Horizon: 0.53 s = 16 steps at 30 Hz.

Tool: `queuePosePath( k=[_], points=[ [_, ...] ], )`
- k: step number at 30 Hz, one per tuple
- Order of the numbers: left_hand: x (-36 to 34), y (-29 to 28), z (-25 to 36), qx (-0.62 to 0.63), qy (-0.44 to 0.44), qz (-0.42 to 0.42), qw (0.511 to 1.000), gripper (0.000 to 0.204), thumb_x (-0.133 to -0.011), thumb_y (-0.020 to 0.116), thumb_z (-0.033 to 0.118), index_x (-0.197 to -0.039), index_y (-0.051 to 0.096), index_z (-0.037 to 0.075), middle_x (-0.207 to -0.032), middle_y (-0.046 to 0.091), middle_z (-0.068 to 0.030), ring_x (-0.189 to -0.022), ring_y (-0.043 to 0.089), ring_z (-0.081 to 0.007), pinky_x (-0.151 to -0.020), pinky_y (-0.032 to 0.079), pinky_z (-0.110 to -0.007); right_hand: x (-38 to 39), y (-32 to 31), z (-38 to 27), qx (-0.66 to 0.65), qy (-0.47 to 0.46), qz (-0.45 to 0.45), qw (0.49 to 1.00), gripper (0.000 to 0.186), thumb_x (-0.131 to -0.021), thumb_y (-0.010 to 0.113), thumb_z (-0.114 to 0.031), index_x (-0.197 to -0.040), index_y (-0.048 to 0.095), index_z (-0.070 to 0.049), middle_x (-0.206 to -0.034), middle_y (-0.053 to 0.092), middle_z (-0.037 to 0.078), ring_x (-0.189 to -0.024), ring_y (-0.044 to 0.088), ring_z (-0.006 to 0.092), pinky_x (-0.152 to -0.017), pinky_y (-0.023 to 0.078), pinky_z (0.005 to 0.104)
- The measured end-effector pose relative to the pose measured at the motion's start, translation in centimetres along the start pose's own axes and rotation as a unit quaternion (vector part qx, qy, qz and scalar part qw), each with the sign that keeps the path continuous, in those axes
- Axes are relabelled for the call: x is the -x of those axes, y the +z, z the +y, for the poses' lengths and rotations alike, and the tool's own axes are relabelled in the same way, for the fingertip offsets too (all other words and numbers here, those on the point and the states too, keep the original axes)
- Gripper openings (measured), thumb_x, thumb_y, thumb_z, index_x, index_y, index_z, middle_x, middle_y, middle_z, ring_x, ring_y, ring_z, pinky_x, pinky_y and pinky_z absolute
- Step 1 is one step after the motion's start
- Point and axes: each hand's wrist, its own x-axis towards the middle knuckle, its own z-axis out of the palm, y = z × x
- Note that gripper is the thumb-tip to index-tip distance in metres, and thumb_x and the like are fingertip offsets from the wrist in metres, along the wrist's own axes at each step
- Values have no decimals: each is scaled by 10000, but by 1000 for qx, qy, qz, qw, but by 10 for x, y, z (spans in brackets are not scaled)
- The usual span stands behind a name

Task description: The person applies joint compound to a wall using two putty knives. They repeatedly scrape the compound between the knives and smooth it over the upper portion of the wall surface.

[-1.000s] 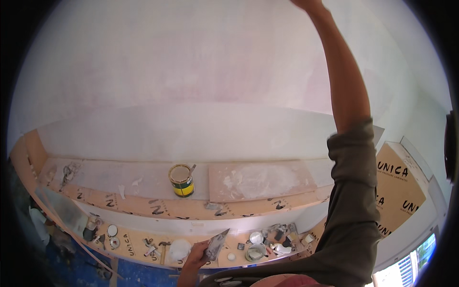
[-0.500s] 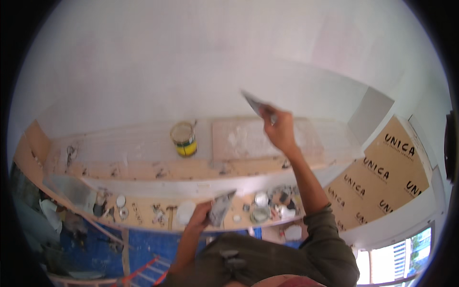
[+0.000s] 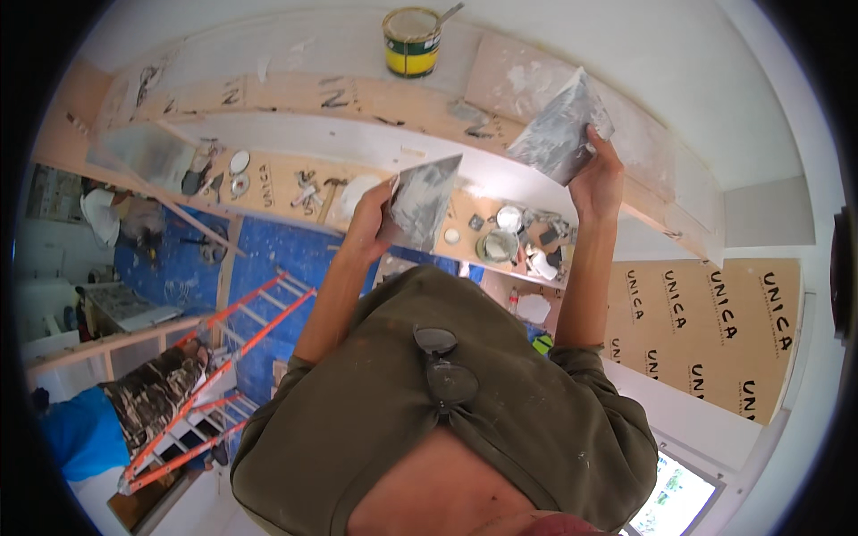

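Note:
My left hand [image 3: 366, 225] is closed on a wide putty knife [image 3: 425, 202], its flat metal blade smeared with grey-white filler. Raised at the right, my right hand [image 3: 597, 186] grips another putty knife [image 3: 561, 136] with a similarly coated, wide blade. Both handles are largely hidden by my fingers. The two blades are apart; the right one overlaps the upper shelf's edge in view. Beyond them on that shelf stands an open yellow-and-green tin [image 3: 411, 55] with a stick-like tool leaning out of its mouth.
A lower shelf [image 3: 284, 170] holds a hammer [image 3: 331, 195], an open round container [image 3: 498, 247] and scattered tools. Orange ladders [image 3: 259, 297] stand below left over blue floor covering. A person in camouflage trousers [image 3: 159, 393] is near them. Brown printed board [image 3: 697, 313] covers the right side.
My view has tipped downward, showing more floor. The right hand's putty knife has come away from in front of the wall, and its blade now faces me. Both hands keep hold.

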Motion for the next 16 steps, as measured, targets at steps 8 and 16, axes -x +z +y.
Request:
queuePosePath(
  k=[8,16],
  points=[
    [15,-7,-3,-21,46,46,998,286,-955,430,166,-1150,532,-16,-1060,621,-96,-942,620,-176,-818,507,-314,19,-27,30,-21,29,26,999,327,-875,512,-32,-1190,472,48,-1175,565,123,-1090,553,228,-959,446,362],
    [-2,3,-8,-56,46,-5,997,435,-948,456,215,-1304,442,-34,-1257,551,-149,-1159,536,-208,-1002,398,-330,29,-4,8,22,-46,25,998,426,-898,547,-57,-1291,428,58,-1246,546,157,-1155,537,248,-980,447,370]
  ],
)
